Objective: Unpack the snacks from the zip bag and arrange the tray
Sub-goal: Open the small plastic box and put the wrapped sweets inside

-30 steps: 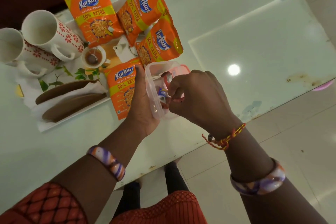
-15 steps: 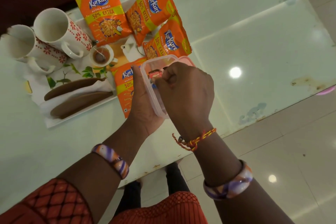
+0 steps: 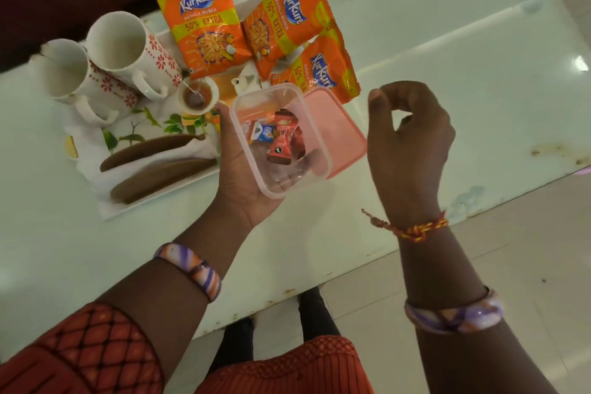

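Observation:
My left hand cups a clear plastic box from below, just above the table. Inside it lie a few small wrapped candies, red and blue. A pink lid lies on the table under the box's right side. My right hand hovers to the right of the box, apart from it, thumb and forefinger curled toward each other with nothing visible in them. Three orange Kurkure packets lie at the far end of the white tray, and a fourth is mostly hidden behind my left hand.
On the tray stand two white mugs with red flowers, a small cup of brown liquid, a tiny white teapot and two brown oblong pieces on a napkin. The glass table's near edge runs above my feet.
My right hand has come out of the box and moved right. The candies inside the box are now in plain sight.

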A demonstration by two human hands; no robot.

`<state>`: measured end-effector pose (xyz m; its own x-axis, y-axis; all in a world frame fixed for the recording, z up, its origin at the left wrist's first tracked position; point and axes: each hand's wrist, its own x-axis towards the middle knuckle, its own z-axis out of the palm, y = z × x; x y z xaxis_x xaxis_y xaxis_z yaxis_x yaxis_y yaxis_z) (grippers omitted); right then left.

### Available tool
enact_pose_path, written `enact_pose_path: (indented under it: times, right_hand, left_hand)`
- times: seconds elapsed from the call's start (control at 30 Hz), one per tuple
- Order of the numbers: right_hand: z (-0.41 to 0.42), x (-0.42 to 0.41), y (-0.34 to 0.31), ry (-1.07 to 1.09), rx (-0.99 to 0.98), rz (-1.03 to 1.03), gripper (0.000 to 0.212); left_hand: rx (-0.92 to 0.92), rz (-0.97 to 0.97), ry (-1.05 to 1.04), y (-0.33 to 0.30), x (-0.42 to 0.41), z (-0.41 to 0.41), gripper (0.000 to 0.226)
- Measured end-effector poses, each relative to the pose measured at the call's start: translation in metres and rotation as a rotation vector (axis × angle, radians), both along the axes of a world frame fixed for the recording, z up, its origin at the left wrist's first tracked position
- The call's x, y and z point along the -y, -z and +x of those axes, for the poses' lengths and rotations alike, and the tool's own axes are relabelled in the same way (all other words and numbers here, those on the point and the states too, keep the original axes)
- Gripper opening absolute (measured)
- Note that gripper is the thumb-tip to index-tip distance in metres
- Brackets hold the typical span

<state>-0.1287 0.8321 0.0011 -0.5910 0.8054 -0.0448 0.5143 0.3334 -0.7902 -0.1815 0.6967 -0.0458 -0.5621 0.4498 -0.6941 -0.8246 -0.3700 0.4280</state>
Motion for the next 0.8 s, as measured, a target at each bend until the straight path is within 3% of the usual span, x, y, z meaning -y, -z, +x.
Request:
enact_pose_path:
  times: [0.1, 0.23, 0.37, 0.43, 0.5, 0.6, 0.7, 0.8]
  right_hand:
    - [0.0, -0.004, 0.007, -0.023, 0.118, -0.124, 0.03]
    - [-0.005, 0.012, 0.008, -0.074, 0.173, -0.518, 0.051]
    - [-0.019, 0.026, 0.004, -0.016, 0.127, -0.754, 0.028]
    - [-0.025, 0.028, 0.001, -0.001, 0.032, -0.826, 0.027]
    - [-0.029, 0.029, 0.002, -0.008, -0.065, -0.762, 0.026]
    - [-0.034, 0.034, -0.001, -0.183, -0.142, -0.363, 0.019]
    - [-0.032, 0.053, -0.009, -0.5, -0.085, 0.019, 0.023]
    - [-0.026, 0.078, -0.009, -0.665, -0.051, 0.29, 0.02]
  left_hand:
    - [0.005, 0.015, -0.024, 0.001, 0.006, 0.0, 0.07]
    - [-0.005, 0.065, -0.029, 0.0, 0.013, -0.003, 0.074]
    - [-0.07, 0.097, -0.026, -0.003, 0.025, -0.01, 0.076]
    - [-0.1, 0.096, -0.026, -0.004, 0.031, -0.013, 0.075]
    - [-0.109, 0.086, -0.063, -0.007, 0.035, -0.015, 0.074]
    - [-0.153, 0.079, -0.149, -0.008, 0.038, -0.017, 0.075]
    - [-0.221, 0.022, -0.228, -0.007, 0.038, -0.021, 0.071]
    - [-0.209, 0.019, -0.263, -0.008, 0.037, -0.022, 0.077]
